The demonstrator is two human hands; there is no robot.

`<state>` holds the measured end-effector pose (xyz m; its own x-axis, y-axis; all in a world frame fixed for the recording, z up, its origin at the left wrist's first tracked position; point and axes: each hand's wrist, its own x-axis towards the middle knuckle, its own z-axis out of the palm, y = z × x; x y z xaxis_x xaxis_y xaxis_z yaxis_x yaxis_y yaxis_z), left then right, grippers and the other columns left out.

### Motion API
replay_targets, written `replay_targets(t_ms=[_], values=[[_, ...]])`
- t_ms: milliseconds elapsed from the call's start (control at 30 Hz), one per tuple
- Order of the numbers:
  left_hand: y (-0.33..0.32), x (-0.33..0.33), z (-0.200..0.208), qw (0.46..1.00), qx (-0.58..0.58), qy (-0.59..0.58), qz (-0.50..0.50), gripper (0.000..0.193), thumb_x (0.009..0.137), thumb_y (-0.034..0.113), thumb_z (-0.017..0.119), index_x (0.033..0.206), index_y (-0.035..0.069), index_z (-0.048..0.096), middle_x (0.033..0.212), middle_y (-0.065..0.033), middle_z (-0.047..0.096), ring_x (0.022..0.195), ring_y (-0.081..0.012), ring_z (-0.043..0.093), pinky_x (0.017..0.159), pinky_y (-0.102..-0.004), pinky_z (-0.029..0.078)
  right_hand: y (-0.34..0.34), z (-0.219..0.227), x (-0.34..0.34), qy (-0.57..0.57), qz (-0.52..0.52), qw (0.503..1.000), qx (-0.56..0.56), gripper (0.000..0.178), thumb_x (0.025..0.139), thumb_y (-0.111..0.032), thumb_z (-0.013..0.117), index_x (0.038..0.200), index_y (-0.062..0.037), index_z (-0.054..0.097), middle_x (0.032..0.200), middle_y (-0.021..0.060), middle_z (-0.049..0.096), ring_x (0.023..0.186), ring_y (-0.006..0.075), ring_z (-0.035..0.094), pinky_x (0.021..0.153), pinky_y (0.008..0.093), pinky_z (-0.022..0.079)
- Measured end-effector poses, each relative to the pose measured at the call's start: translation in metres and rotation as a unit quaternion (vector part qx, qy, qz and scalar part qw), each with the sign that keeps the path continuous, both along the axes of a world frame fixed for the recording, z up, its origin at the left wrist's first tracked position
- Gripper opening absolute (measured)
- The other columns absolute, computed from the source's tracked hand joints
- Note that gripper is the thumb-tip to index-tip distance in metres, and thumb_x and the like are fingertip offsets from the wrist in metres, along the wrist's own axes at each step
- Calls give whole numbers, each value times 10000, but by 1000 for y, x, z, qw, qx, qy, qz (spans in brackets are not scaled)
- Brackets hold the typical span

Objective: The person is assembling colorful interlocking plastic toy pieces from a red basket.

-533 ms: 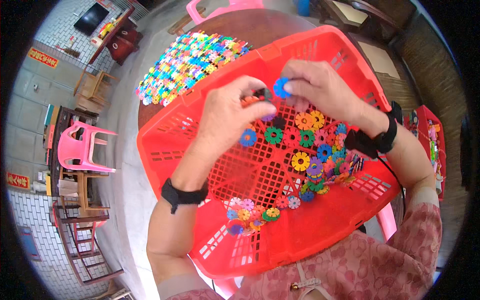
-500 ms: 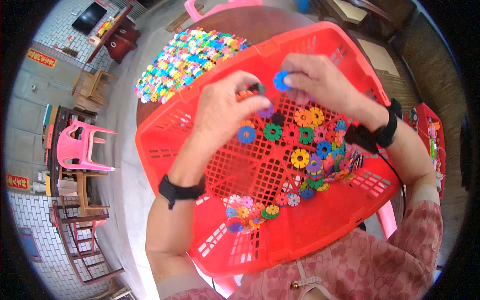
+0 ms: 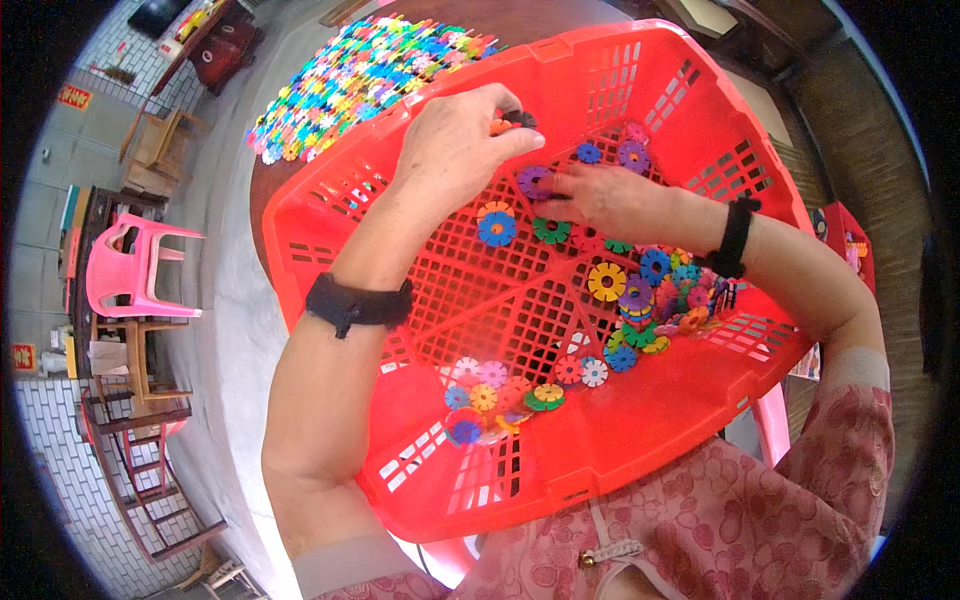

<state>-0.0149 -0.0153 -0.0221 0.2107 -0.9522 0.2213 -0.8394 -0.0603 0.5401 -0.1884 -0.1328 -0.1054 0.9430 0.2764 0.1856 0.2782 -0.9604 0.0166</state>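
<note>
Left hand (image 3: 450,145) is arching above the red plastic lattice basket (image 3: 600,435), wrist bent. Right hand (image 3: 605,200) is hanging low over the basket's floor, back upward, fingers blurred. Left fingers are partly hiding small orange and black flower-shaped plastic pieces (image 3: 518,119), pinching them nearly closed. Right fingertips are overlapping a purple flower-shaped plastic disc (image 3: 534,182); can't tell grip or contact.

Red sign (image 3: 73,96) with yellow characters on grey wall (image 3: 80,150) at far left; second red sign (image 3: 23,357) at left edge, just above white brickwork (image 3: 50,430). Characters too small to read.
</note>
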Motion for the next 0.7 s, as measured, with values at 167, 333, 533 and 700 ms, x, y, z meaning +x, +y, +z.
replay_targets(t_ms=[167,333,533,700], values=[[1,0,-4,1000,-1,-20,-12,359,744,354,694,945,59,651,714,-83,604,676,-200,579,647,-322,463,-6,-10,-2,79,-44,995,31,265,743,-65,555,1005,-29,552,1065,162,514,997,321,559,753,396,520],[-2,3,-7,1000,-10,20,-11,350,760,329,695,947,37,648,745,-63,617,704,-157,581,659,-301,467,-11,1,4,142,-139,977,84,285,706,-40,601,985,-6,554,1079,206,517,954,377,573,768,433,508],[-8,10,-8,994,5,109,-19,350,793,298,691,984,13,627,799,-29,624,715,-101,558,621,-259,447,-26,4,4,127,-202,968,77,380,663,-33,656,1022,11,542,1023,194,544,966,377,558,793,416,485],[-4,8,-6,970,14,243,-27,385,798,327,705,1018,25,610,779,-19,606,660,-84,523,569,-218,425,-21,72,11,117,-224,827,503,165,800,-40,595,947,22,556,815,104,626,638,200,653,557,305,535]])
